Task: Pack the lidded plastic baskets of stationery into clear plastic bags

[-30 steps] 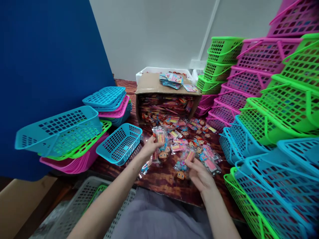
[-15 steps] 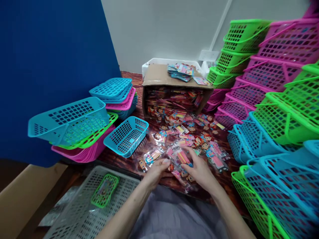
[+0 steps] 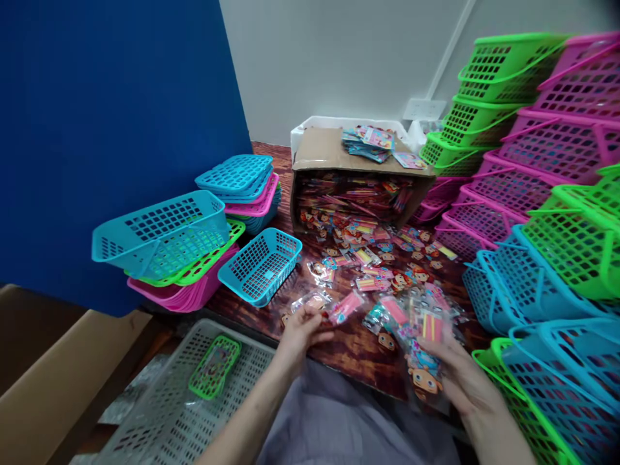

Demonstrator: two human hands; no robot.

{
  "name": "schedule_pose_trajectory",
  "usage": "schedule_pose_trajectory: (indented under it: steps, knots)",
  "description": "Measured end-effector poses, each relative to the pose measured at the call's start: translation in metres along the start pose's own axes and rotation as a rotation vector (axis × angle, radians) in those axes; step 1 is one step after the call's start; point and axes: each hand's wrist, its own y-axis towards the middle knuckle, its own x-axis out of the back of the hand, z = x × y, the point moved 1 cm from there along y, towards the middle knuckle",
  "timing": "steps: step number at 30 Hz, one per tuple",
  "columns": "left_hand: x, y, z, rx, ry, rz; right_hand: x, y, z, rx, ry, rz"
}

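Many small clear packets with cartoon figures and coloured sticks (image 3: 372,258) lie scattered on the dark wooden table (image 3: 353,352) in front of a tipped cardboard box (image 3: 339,161). My right hand (image 3: 460,374) is closed on a bunch of these packets (image 3: 423,336) near the table's front edge. To the left, my left hand (image 3: 300,326) touches the table beside a pink packet (image 3: 345,309), fingers curled; it appears to hold nothing. A small blue basket (image 3: 261,265) stands tilted just left of the packets.
Stacks of blue, green and pink baskets (image 3: 547,174) fill the right side. More baskets (image 3: 165,252) pile up at the left against a blue panel. A grey crate (image 3: 165,400) below the table holds a small green basket (image 3: 214,365). A cardboard box (image 3: 48,381) stands at lower left.
My right hand has gathered a bunch of packets and drawn it right, toward me. My left hand stayed at the table's near edge. The view has swung left.
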Motion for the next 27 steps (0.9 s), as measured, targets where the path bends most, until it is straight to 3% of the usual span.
schedule_pose_trajectory:
  steps: [3,5,8,11,14,17,22,27]
  knots:
    - [0.002,-0.016,0.014,-0.036,0.377,0.103,0.004,-0.004,-0.011,-0.055,0.056,0.012]
    - [0.001,-0.023,0.008,-0.13,0.745,0.157,0.006,-0.004,-0.015,-0.059,0.069,0.012]
    - [-0.012,-0.02,-0.017,-0.206,1.299,0.067,0.007,-0.004,-0.016,-0.029,0.113,-0.021]
    - [-0.036,-0.005,-0.032,-0.256,1.603,0.012,0.0,-0.008,-0.018,-0.042,0.153,-0.004]
    - [-0.057,0.014,-0.027,-0.305,1.71,0.146,-0.014,-0.014,-0.026,-0.091,0.12,0.126]
    - [-0.063,0.029,-0.016,-0.263,1.736,0.255,-0.025,-0.019,-0.033,-0.077,0.048,0.22]
    - [-0.06,0.035,-0.014,-0.275,1.729,0.297,-0.032,-0.017,-0.036,0.093,-0.154,0.212]
    - [-0.063,0.032,-0.018,-0.307,1.688,0.348,-0.038,-0.02,-0.025,0.327,-0.618,0.186]
